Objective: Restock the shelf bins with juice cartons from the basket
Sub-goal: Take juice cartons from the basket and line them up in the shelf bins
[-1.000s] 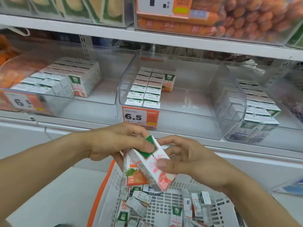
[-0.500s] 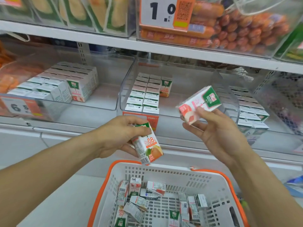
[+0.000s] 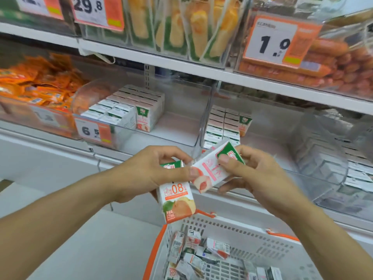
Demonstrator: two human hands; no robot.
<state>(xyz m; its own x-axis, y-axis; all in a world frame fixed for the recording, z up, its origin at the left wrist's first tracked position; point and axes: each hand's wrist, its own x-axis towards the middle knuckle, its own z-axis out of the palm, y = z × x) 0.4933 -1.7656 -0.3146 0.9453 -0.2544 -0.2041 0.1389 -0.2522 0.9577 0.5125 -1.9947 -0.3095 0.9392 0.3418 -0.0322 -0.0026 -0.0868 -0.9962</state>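
Observation:
My left hand (image 3: 149, 174) grips an upright orange juice carton (image 3: 176, 201) marked 0.8, and its thumb also touches the end of a second carton. My right hand (image 3: 256, 174) pinches that pink peach carton (image 3: 214, 170), held tilted above the white basket (image 3: 252, 239), which has orange handles and several loose cartons inside. Behind my hands stand clear shelf bins: a left bin (image 3: 181, 134) with rows of peach cartons (image 3: 129, 110), a middle bin (image 3: 268, 146) with rows of orange cartons (image 3: 224, 124), and a right bin (image 3: 323, 168) with more cartons.
Orange snack packets (image 3: 38, 83) fill the bin at far left. The upper shelf (image 3: 201, 69) carries packaged bread rolls (image 3: 177, 23) and sausages (image 3: 333, 57). Price tags 6.5 (image 3: 92, 130) and 1.0 (image 3: 276, 41) hang on bin fronts. Below the shelf runs a white ledge (image 3: 50, 158).
My right hand came back down and left with the peach carton, meeting my left hand beside the orange carton. The view shifted left and up along the shelf.

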